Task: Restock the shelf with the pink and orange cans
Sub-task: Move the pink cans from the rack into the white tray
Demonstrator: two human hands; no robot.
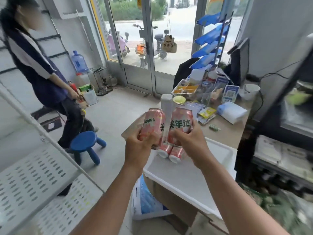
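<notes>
At frame centre, the left hand (139, 148) grips a pink can (153, 123) reading "MIRINDA"; the right hand (188, 141) grips a second pink can (183, 117) printed "美年达".

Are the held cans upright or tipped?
Nearly upright: left can in left hand, right can in right hand, tops up, slightly tilted.

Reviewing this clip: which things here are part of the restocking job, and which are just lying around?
Job: left hand gripping a pink can; right hand gripping another pink can; two more cans beneath; perforated shelf.
Lying about: blue stool, water jug, yellow packet, white pack.
</notes>
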